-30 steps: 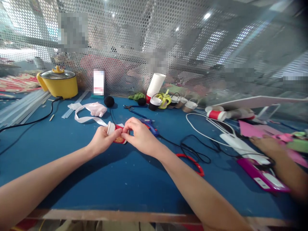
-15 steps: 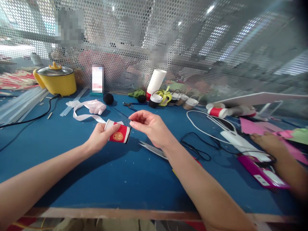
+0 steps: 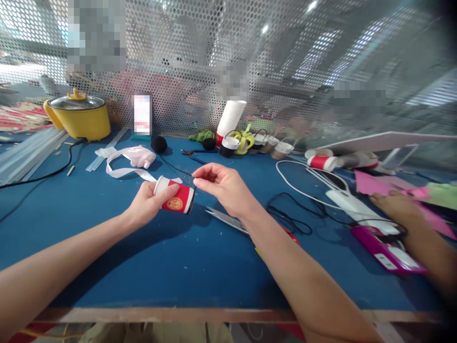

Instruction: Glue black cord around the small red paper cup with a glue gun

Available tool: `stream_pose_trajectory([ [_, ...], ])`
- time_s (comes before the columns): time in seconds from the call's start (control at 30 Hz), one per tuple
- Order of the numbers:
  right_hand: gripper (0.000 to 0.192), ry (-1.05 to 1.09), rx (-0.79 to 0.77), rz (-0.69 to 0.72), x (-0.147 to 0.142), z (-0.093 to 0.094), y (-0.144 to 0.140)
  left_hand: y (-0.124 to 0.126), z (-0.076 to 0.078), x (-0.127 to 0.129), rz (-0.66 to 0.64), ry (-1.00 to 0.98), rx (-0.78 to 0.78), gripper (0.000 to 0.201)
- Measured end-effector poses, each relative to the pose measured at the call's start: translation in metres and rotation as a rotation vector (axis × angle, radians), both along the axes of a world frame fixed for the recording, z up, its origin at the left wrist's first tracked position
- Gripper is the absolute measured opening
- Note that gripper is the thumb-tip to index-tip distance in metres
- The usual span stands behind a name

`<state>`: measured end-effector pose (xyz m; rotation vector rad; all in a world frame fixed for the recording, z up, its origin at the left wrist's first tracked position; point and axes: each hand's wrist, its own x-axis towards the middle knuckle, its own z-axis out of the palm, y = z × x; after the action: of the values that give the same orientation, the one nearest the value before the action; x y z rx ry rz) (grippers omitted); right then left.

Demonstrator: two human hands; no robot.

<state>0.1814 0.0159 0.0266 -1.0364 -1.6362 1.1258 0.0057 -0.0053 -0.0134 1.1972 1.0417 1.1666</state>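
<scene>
Blue tabletop (image 3: 171, 267) carries everything. Yellow electric pot (image 3: 79, 116) sits far back-left of the red paper cup (image 3: 175, 197). Scissors (image 3: 228, 221) lie just right of cup, below right hand. Left hand (image 3: 146, 205) grips cup on its side, held above tabletop. Right hand (image 3: 223, 186), just right of cup's end, pinches a thin black thread w/ thumb & forefinger.

- Our left hand (image 3: 148, 206) grips a red paper cup (image 3: 175, 198) lying sideways.
- Our right hand (image 3: 224, 188) pinches a black thread (image 3: 174, 167) just beside the cup.
- Scissors (image 3: 228, 221) lie near the cup on the blue table (image 3: 143, 267).
</scene>
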Motion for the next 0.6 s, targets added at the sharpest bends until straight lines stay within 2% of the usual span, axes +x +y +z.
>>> stream_pose_trajectory([
  [0.37, 0.012, 0.0, -0.022, -0.004, 0.002, -0.0045, 0.0021, 0.0002, -0.0029, -0.0019, -0.005, 0.008, 0.035, 0.031],
  [0.6, 0.011, 0.009, 0.045, -0.01, -0.0001, 0.0006, -0.0022, 0.001, 0.0, 0.0007, -0.015, -0.027, -0.08, 0.029],
])
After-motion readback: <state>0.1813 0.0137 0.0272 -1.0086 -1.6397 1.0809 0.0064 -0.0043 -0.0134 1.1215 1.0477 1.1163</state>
